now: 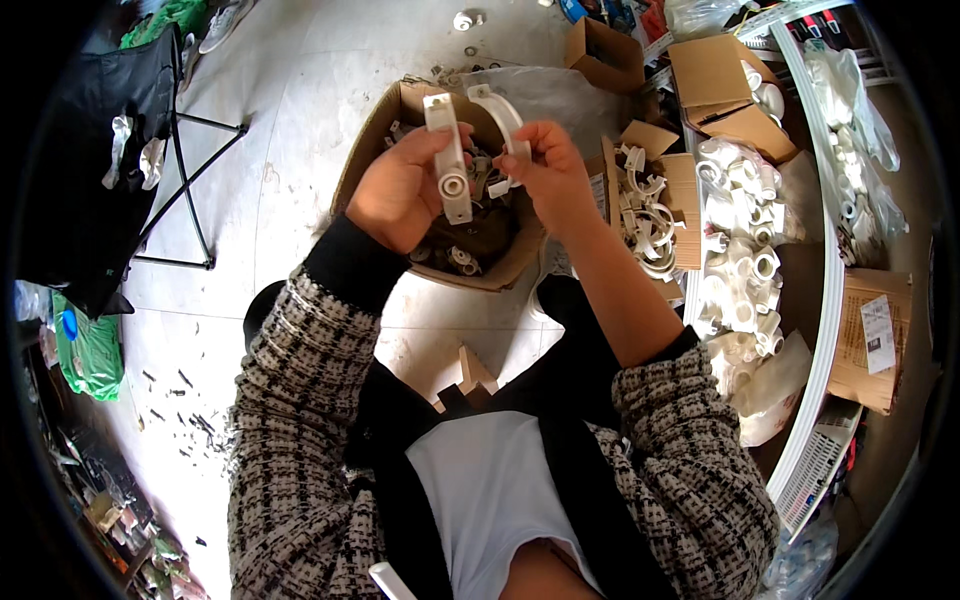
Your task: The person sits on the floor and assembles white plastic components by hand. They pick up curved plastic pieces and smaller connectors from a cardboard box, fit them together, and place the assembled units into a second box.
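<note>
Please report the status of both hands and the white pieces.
Left hand: gripping white bar-shaped piece. Right hand: pinching curved white piece. Open cardboard box of parts beneath; no obstruction apparent.

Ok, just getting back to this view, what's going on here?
A person's left hand holds a straight white bar with a round socket at its near end, while the right hand grips a curved white clip. The two pieces are side by side, with a gap between them, above a big box of mixed parts. To the right stands a smaller box with more curved pieces.
</note>
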The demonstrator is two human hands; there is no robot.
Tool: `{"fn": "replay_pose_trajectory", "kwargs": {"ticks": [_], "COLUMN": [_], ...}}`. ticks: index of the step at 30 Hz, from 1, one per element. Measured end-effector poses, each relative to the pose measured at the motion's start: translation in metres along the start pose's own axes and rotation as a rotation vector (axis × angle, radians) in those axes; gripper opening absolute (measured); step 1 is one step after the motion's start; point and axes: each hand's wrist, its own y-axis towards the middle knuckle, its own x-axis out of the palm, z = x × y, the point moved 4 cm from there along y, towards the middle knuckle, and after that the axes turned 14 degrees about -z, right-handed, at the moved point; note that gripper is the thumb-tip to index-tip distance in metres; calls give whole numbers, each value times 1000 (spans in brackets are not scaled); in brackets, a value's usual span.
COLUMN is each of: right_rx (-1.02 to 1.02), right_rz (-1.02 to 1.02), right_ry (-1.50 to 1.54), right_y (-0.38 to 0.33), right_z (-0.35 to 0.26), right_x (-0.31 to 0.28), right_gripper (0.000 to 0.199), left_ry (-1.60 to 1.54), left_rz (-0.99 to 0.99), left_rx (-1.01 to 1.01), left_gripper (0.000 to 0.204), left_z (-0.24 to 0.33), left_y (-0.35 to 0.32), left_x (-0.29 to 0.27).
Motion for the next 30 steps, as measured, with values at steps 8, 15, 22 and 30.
{"fn": "replay_pose_trajectory", "kwargs": {"ticks": [8, 15, 22, 30], "right_rx": [-210, -261, -335, -507], "right_rz": [-99, -228, -128, 102], "right_ry": [167, -24, -410, -846], "right_y": [-29, -29, -35, -43], "right_z": [-3, -8, -27, -72], "right_x": [39, 35, 30, 36], "right_gripper": [35, 63, 83, 69], "left_ry": [-90, -201, -112, -71], "left_rz": [-155, -121, -94, -238], "left_rx": [10, 71, 205, 190], "left_gripper": [38, 40, 43, 44], "left_z": [-14, -12, -16, -4], "left_y": [2, 6, 17, 24], "left_x": [26, 28, 34, 50]}}
